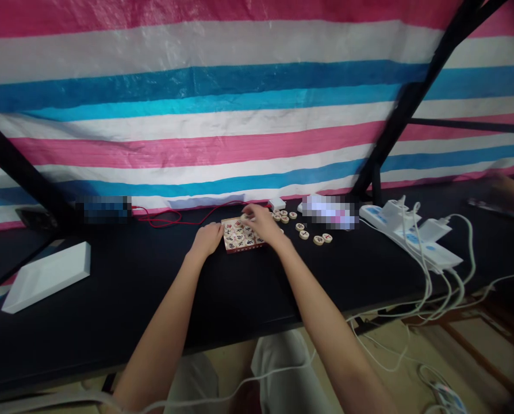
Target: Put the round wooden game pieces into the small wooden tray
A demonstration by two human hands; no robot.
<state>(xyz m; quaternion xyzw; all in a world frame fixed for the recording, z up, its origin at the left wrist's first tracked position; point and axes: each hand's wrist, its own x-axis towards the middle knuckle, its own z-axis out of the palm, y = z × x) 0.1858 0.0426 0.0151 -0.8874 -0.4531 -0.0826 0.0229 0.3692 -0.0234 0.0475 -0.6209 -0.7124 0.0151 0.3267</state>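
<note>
A small wooden box (233,246) with round game pieces laid in rows sits on the black table (153,299). My left hand (207,238) rests closed against the box's left side, steadying it. Over the box's far right corner, my right hand (260,223) pinches a round piece (244,218) between its fingertips. Several loose round pieces (302,230) with marked faces lie on the table just right of the box.
A white tray (45,276) lies at the table's left. White power strips (412,233) with plugged-in cables trail off the right edge. A red cable (166,218) runs along the back. Striped tarp hangs behind. Another person's arm (513,192) shows at far right.
</note>
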